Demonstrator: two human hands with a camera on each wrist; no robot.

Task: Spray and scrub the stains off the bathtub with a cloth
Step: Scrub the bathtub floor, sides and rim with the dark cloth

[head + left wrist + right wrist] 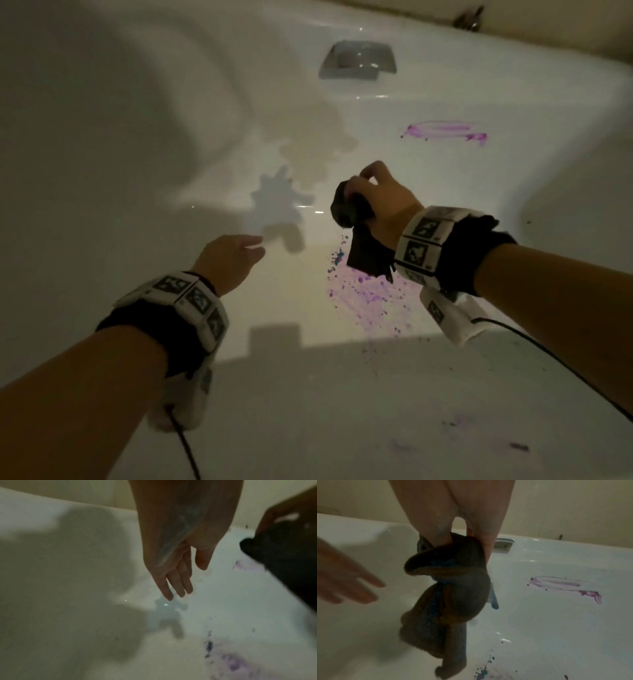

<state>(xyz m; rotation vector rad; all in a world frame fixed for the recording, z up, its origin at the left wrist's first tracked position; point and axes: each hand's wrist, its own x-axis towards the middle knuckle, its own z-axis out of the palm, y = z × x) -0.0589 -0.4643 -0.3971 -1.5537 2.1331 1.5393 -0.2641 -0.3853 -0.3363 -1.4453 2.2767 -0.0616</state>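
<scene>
My right hand (375, 192) pinches a dark bunched cloth (352, 219) that hangs above the white bathtub floor (239, 154); in the right wrist view the cloth (450, 599) dangles from my fingers. A purple and blue splatter stain (363, 294) lies under the cloth on the tub floor. A purple smeared ring stain (445, 132) sits farther back on the right. My left hand (236, 253) hovers with straight fingers (178, 585) and holds nothing, left of the cloth. No spray bottle is in view.
A metal overflow plate (358, 61) sits on the far tub wall, and a tap fitting (469, 19) stands on the rim behind it. Faint purple marks (507, 445) lie on the near ledge. A cable (555, 363) trails from my right wrist.
</scene>
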